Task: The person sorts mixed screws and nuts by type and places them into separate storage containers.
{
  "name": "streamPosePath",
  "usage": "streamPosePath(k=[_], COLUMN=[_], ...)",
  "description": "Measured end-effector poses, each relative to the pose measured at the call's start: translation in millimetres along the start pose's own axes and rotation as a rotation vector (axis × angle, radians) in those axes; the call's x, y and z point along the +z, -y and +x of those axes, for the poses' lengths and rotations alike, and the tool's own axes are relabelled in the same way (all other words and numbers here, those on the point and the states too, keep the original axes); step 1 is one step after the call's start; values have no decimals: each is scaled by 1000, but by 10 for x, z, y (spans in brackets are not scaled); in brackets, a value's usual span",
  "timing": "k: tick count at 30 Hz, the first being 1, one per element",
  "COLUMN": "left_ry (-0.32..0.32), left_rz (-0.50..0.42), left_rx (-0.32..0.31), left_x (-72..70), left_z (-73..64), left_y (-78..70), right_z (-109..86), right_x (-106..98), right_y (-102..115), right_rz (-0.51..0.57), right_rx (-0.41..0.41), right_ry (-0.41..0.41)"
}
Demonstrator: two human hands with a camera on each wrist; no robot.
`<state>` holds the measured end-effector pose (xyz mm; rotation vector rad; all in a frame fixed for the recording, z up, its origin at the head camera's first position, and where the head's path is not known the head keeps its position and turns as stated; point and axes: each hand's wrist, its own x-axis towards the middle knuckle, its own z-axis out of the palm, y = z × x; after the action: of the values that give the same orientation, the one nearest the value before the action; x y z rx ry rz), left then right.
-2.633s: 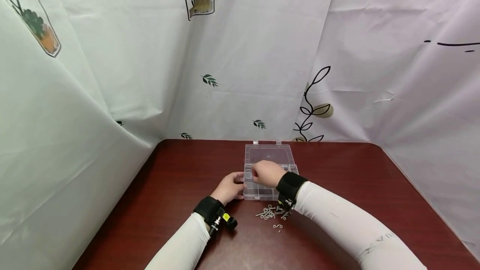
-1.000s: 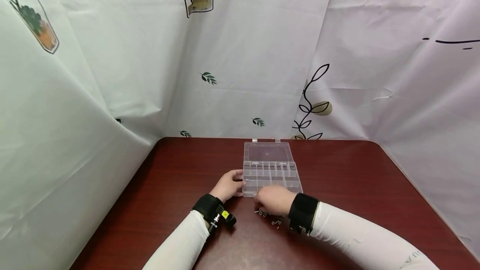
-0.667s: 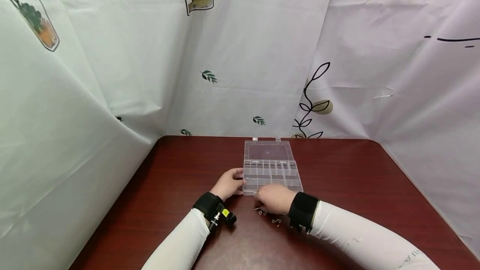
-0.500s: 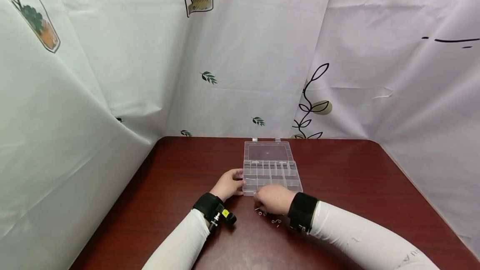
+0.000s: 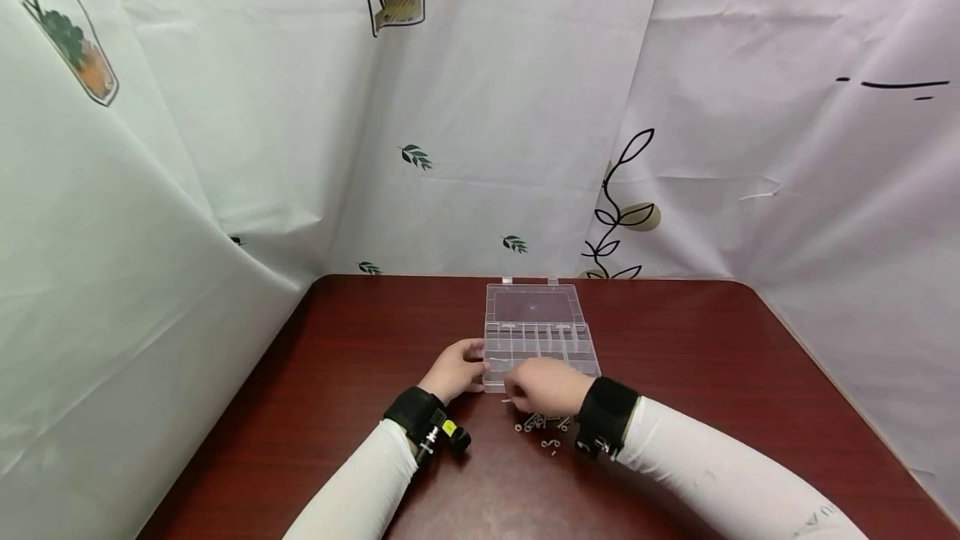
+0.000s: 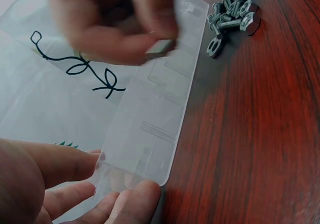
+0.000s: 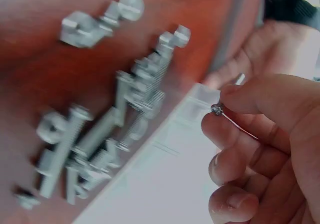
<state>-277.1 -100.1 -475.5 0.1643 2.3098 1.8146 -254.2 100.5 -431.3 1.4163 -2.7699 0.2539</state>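
My left hand (image 5: pixel 452 371) grips the left side of a clear plastic compartment box (image 5: pixel 494 387), thumb at the near corner and fingers round the side, as the left wrist view shows. My right hand (image 5: pixel 551 386) hovers just over the box's front edge. Its thumb and index finger pinch a small metal screw (image 7: pixel 216 109); the head pokes out between the fingertips and part of the shank is hidden. Beneath and in front of this hand lies a pile of silver bolts and nuts (image 7: pixel 102 129), partly covered by it in the head view.
Behind the box its hinged lid (image 5: pixel 533 305) lies back, flat towards the table's far edge. A few loose nuts (image 5: pixel 551 443) lie nearer to me than the pile. Patterned white cloth (image 5: pixel 480 148) hangs round the dark red table (image 5: pixel 375 315).
From over the box my right hand came down to the pile, and has now risen slightly towards the box with a screw pinched. My left hand keeps its grip on the box.
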Motion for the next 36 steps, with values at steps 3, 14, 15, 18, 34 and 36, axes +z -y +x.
streamPosePath(k=[3, 14, 15, 18, 34, 36], left_ry=[3, 3, 5, 7, 7, 2], left_rz=[-2, 12, 13, 14, 19, 23], left_rx=[3, -7, -7, -9, -9, -10], left_x=[-2, -21, -21, -17, -6, -12], left_z=[-8, -8, -6, -6, 9, 9], left_y=[-16, 1, 4, 1, -18, -18], right_z=[72, 400, 423, 473, 614, 634], right_x=[-63, -127, -125, -115, 43, 45], right_y=[-48, -198, -205, -218, -313, -308], right_rz=[25, 49, 52, 32, -47, -42], right_rx=[36, 228, 236, 256, 254, 259], right_ry=[-34, -113, -106, -79, -55, -47])
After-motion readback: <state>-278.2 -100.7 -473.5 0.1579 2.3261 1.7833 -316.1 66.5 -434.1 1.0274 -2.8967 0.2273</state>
